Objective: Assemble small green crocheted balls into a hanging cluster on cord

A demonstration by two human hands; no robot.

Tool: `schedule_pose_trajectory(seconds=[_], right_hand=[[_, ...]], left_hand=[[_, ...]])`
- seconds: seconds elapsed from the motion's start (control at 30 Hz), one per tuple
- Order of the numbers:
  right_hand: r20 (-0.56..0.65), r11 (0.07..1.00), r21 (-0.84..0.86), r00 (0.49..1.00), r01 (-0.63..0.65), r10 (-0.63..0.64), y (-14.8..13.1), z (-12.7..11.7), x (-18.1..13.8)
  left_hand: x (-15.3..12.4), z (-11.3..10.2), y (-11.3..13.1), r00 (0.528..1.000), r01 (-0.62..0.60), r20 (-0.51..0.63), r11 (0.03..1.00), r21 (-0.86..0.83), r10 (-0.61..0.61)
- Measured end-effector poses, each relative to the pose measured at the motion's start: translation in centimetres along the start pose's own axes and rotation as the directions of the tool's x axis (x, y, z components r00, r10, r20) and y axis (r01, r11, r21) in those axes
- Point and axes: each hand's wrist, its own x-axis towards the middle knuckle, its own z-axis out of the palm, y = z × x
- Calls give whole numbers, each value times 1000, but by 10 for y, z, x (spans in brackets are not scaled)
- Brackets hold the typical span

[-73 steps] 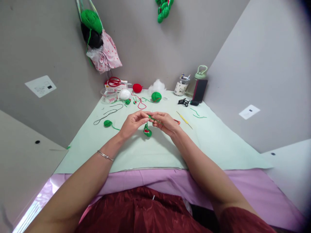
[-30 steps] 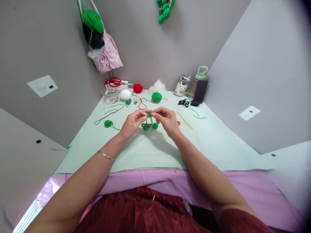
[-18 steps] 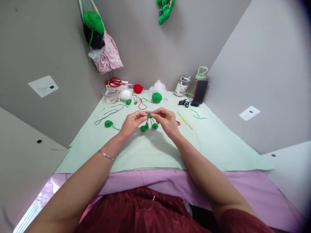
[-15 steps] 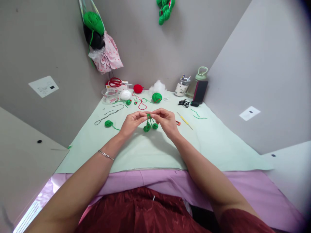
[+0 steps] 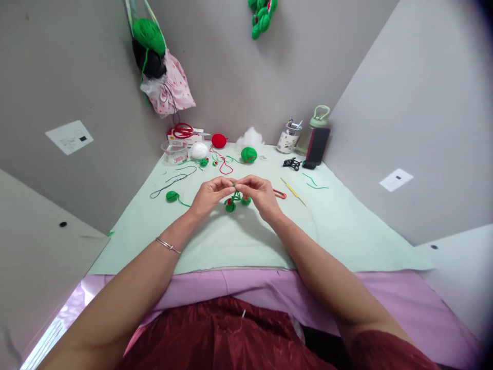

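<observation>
Both hands are up above the middle of the tabletop (image 5: 339, 231), and between them hangs the green crochet piece (image 5: 236, 196), its top caught right at the fingertips. The left hand (image 5: 210, 195) has its grip pinched on that top, thumb against finger, and the right hand (image 5: 261, 196) answers from the other side, its grip pressed on the same bit of green, the two sets of fingertips all but meeting. Below, cords drop to rounded ends, one showing a patch of red and white, the other partly behind the right hand. This looks a featherweight: soft, squashy, limp in the cords, with enough fuzz that it shouldn't slip, and I'd judge it hard to break but easy to snag or stretch. The knot of green at the top seems the place to hold, fingertips only, leaving the round ends to dangle. Over to the textures: a small green ball (image 5: 172, 196) wound in smooth strands, a cloud of fluffy white stuffing (image 5: 250, 139) at the back, a tight red ball (image 5: 219, 141), and, off to the right, a slim, rigid yellow hook (image 5: 294, 192) lying slantwise
</observation>
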Motion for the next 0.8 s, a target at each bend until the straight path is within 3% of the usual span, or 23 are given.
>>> schedule_pose_trajectory(seconds=[0.23, 0.4, 0.6, 0.8], right_hand=[[44, 999, -20, 998, 35, -34, -3, -1, 1], [0, 988, -133, 997, 73, -74, 0, -5, 1], [67, 955, -275, 993, 110, -95, 4, 2, -4], [-23, 963, -238, 990, 128, -137, 2, -6, 4]], left_hand=[[1, -1, 4, 998, 8, -59, 1000, -22, -9], [1, 0, 4, 998, 39, -39, 999, -18, -40], [0, 1, 6, 996, 69, -59, 996, -64, -73], [-2, 0, 11, 978, 209, 38, 977, -44, -207]])
